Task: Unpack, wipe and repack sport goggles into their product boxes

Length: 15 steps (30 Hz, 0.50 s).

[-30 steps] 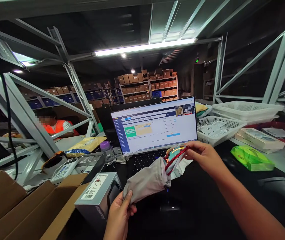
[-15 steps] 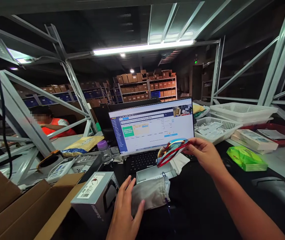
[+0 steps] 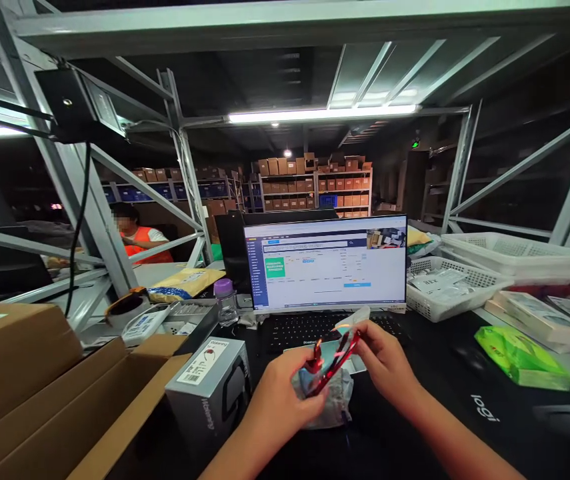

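Left hand (image 3: 283,388) shifted off grey pouch (image 3: 339,400); now it and right hand (image 3: 386,360) pinch red-framed, bluish-lensed glasses (image 3: 335,366). Pouch, partly blocked, before monitor (image 3: 315,277); bottle (image 3: 225,305) left of monitor.

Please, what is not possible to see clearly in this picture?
In the head view:
Part of the gray pouch: hidden by the left hand and red-framed glasses.
Most text on the monitor: too small to read.
Open cardboard box: cut off by the left and bottom edges.
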Available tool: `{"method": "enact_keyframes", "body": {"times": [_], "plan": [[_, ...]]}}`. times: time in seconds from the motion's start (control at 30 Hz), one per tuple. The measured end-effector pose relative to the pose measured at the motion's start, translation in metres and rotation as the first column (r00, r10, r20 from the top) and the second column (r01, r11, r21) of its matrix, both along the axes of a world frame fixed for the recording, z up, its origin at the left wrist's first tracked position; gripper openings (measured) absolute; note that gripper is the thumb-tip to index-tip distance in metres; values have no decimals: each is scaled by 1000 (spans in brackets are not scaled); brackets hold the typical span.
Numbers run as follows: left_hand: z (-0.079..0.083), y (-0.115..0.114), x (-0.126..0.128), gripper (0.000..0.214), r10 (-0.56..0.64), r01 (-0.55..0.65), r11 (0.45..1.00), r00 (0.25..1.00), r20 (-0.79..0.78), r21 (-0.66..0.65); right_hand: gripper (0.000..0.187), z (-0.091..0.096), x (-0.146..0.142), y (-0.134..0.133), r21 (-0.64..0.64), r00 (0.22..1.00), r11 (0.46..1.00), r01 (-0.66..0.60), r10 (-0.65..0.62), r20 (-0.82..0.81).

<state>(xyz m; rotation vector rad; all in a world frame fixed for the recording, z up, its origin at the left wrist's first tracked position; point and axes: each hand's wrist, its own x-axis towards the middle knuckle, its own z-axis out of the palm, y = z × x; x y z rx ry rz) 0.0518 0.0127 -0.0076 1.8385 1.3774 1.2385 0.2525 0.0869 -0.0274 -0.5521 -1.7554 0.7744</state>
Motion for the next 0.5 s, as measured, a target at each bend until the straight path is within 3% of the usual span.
{"method": "enact_keyframes", "body": {"times": [0.1,0.23,0.43,0.5], "plan": [[3,7,-2,12,-92,107,988,987,135,-114,36,4,7,6,-243,989,960,-138,144,8],[2,13,-17,28,-139,247,937,913,384,-247,46,13,28,22,-507,927,808,-299,371,46],[0,11,-30,39,-21,233,935,789,615,-267,46,18,51,42,-569,847,740,-357,514,136],[1,9,-28,40,4,230,938,741,672,-260,42,17,56,45,-542,779,775,-326,545,311]]}}
